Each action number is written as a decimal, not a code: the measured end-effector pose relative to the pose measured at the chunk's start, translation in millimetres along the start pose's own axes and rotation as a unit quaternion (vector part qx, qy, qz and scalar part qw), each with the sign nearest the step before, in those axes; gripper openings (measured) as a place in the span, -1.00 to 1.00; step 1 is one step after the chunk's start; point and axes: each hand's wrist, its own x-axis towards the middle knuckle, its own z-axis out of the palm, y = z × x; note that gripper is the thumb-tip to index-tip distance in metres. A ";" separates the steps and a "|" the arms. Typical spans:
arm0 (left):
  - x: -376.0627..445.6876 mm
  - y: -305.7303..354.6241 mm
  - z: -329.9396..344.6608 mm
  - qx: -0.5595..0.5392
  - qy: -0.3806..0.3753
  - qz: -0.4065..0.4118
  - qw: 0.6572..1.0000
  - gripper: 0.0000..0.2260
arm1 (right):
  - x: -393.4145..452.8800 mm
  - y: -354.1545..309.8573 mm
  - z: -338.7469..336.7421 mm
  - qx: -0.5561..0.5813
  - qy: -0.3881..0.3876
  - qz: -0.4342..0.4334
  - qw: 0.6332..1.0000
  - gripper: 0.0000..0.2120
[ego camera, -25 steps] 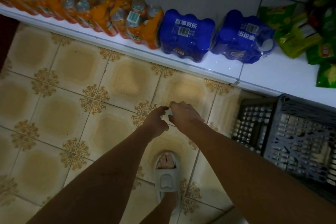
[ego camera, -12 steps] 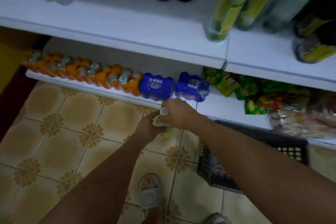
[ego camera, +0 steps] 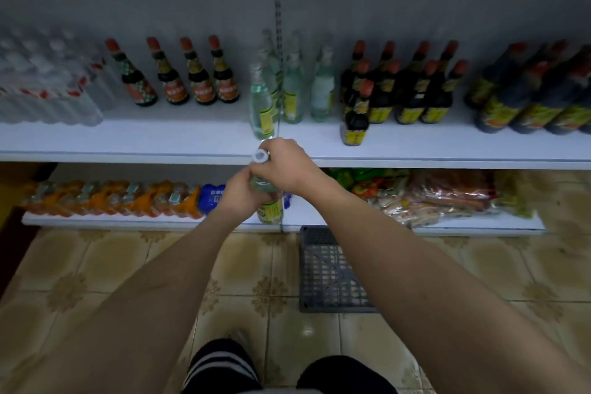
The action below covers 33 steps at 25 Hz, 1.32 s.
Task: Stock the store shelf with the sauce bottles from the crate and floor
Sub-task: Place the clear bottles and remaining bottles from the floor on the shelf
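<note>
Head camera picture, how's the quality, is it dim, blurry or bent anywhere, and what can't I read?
Head view: dim, bluish light, no strong glare. Wide-angle bending bows the shelf edge and splays the dark sauce bottles outward. Motion blur smears the sides, worst on the shrink-wrapped water bottles. The clear bottle, gripped by the left hand and right hand, is fairly sharp, but its label is unreadable.

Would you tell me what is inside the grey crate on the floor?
The grey crate shows only its bare lattice bottom; no bottles are visible. The right forearm covers its right part, so that corner cannot be checked.
</note>
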 end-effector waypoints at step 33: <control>234.0 89.1 -8.1 -0.233 0.016 -0.072 0.970 -0.75 | 186.8 26.2 -63.5 -0.033 0.154 0.200 0.967 -0.78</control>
